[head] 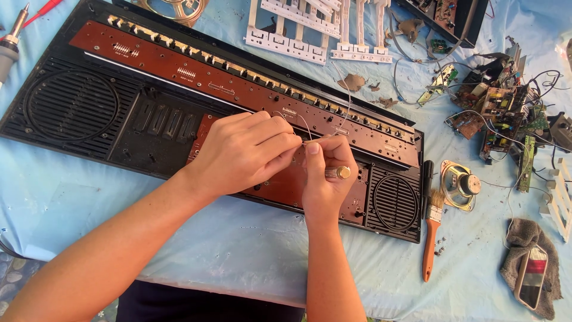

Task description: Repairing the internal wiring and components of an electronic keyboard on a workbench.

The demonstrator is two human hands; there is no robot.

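A thin pale wire (pixel 305 125) loops up from the brown circuit board (pixel 280 182) inside the opened black keyboard casing (pixel 119 113), and both hands meet right over it, near the middle of the board. The left hand (pixel 244 152) is curled nearly closed, fingertips pinched together on the wire's end. The right hand (pixel 325 173) is closed too, thumb pressed toward the left fingers, with a slim tool with a brass-coloured end cap (pixel 338 173) tucked in its grip; what its tip is doing is hidden behind the fingers.

From where I stand, the wire looks the weak point: it is very fine, and a tug from those pinching fingers could pull it off wherever it joins the board, or snap it. The tool's working end sits out of sight close to both thumbs and the board, so a slip could catch skin or scrape the board.

Further out, a paintbrush with an orange handle (pixel 430 238) and a small round speaker (pixel 460 185) lie just right of the casing on the blue-covered table (pixel 238 244), with a few tiny screws (pixel 441 245) beside the brush; an elbow sweep could scatter them. Loose green circuit boards and tangled leads (pixel 500 113) pile up at the far right.
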